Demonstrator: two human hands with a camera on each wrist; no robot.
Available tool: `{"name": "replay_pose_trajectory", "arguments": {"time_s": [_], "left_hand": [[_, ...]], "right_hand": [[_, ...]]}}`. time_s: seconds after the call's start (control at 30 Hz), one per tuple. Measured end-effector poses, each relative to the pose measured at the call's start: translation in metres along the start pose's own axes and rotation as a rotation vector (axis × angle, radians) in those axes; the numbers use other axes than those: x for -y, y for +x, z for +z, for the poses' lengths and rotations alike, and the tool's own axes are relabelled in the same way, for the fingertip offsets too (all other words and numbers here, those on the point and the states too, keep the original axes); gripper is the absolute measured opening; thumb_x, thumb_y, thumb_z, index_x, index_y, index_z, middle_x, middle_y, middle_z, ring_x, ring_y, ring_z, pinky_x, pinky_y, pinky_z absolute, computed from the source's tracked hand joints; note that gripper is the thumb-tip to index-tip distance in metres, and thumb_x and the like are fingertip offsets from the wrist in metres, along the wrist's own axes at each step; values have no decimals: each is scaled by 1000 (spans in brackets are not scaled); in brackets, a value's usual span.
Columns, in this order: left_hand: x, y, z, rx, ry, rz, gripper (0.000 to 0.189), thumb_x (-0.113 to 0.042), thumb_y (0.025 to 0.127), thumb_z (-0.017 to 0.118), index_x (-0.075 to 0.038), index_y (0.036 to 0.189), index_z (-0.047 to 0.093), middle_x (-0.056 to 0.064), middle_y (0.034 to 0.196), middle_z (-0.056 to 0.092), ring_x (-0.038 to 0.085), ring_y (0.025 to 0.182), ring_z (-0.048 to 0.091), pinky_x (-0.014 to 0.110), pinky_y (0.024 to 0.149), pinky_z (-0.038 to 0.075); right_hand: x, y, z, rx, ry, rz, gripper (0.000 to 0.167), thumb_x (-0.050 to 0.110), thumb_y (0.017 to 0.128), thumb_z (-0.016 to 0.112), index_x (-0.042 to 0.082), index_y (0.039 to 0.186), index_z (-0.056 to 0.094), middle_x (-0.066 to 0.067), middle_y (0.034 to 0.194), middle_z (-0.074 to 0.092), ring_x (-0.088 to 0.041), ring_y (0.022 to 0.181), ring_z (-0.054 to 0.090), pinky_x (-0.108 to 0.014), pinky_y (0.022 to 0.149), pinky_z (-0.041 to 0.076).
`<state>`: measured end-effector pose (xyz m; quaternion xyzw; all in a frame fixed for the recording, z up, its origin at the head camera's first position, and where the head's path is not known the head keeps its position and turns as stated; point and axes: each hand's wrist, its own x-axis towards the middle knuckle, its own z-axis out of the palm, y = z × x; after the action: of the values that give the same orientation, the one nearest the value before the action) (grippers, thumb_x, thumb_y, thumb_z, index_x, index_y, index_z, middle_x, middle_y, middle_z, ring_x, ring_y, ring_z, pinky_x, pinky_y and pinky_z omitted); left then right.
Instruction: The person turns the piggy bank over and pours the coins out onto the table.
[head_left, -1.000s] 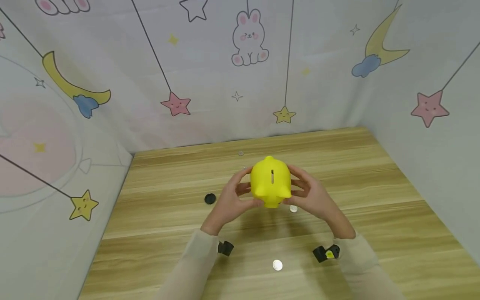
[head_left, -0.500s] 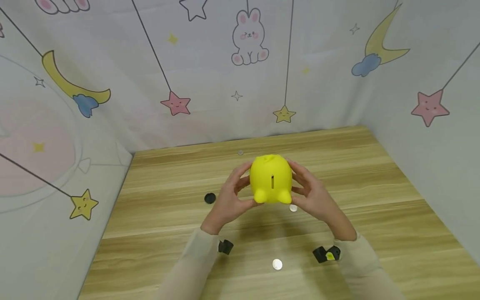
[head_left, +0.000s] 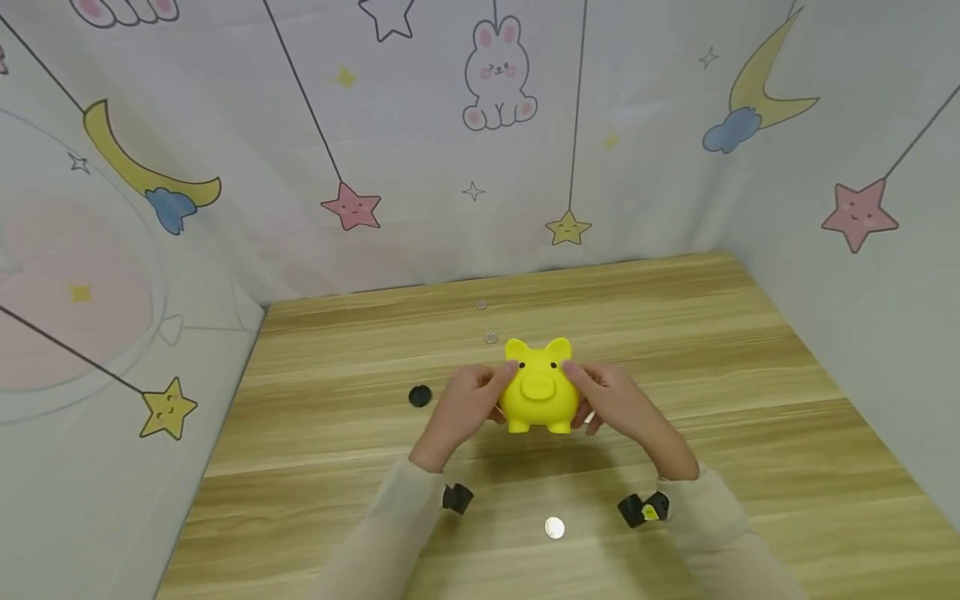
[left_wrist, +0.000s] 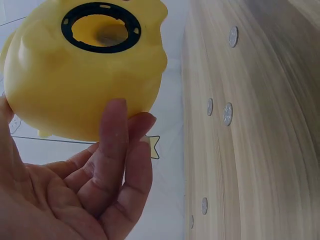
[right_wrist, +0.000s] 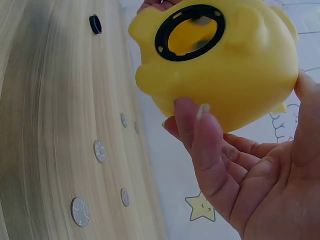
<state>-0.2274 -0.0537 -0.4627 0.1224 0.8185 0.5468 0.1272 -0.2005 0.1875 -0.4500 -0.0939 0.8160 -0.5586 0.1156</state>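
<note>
A yellow piggy bank [head_left: 538, 412] is held off the table between both hands, its face toward the head camera and its ears up. My left hand [head_left: 463, 410] grips its left side, thumb beside one eye. On the other side my right hand [head_left: 621, 406] does the same, thumb near the other eye, fingers underneath. Both wrist views show a round opening in the belly with a black rim [left_wrist: 101, 49]; the inside looks yellow with a dark patch. The coin slot is hidden from the head view.
A black round cap [head_left: 420, 396] lies left of the hands on the wooden table [head_left: 315, 467]. Several coins are scattered about, including a near coin [head_left: 554, 527] and a far coin [head_left: 481, 305]. Printed fabric walls [head_left: 420, 150] enclose the table's back and sides.
The piggy bank has been turned in the hands: its slotted top faced the head camera before, its face does now. The thumbs have shifted up beside the eyes. A coin behind has come into view.
</note>
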Motion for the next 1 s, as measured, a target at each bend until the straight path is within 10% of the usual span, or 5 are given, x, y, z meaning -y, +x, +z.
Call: {"name": "replay_pose_trajectory", "arguments": {"time_s": [0.17, 0.33, 0.5, 0.77, 1.0], "left_hand": [[2, 0, 2, 3, 8, -39, 66, -69, 93, 48, -8, 90, 72, 5, 81, 68, 28, 68, 68, 52, 75, 55], [3, 0, -4, 38, 15, 34, 64, -64, 92, 56, -10, 124, 65, 4, 107, 67, 22, 83, 68, 47, 80, 55], [5, -1, -12, 101, -99, 162, 76, -44, 85, 78, -22, 148, 44, 2, 141, 50, 20, 105, 65, 40, 85, 56], [10, -1, -13, 72, -87, 411, 90, -17, 79, 86, -28, 152, 37, -2, 156, 35, 22, 126, 54, 45, 100, 47], [-8, -11, -12, -10, -11, 641, 91, 8, 76, 81, -4, 152, 33, 14, 159, 30, 31, 136, 43, 45, 110, 37]], "right_hand": [[2, 0, 3, -7, -3, 41, 56, 43, 106, 43, -6, 129, 58, -10, 73, 66, -38, 65, 65, -38, 49, 56], [-4, 0, -2, 13, 22, 0, 56, 36, 104, 53, -6, 141, 46, -21, 105, 66, -40, 83, 67, -39, 61, 59], [-10, 0, -8, -14, 40, -116, 76, 19, 90, 76, 4, 152, 34, -25, 143, 46, -36, 111, 62, -41, 83, 57], [-15, -1, -4, -67, 59, -351, 90, -4, 80, 81, 8, 154, 33, -14, 155, 36, -38, 130, 48, -30, 96, 49], [-13, -2, 2, -147, -10, -534, 93, -20, 78, 72, 11, 155, 32, -10, 156, 34, -34, 137, 40, -25, 103, 40]]}}
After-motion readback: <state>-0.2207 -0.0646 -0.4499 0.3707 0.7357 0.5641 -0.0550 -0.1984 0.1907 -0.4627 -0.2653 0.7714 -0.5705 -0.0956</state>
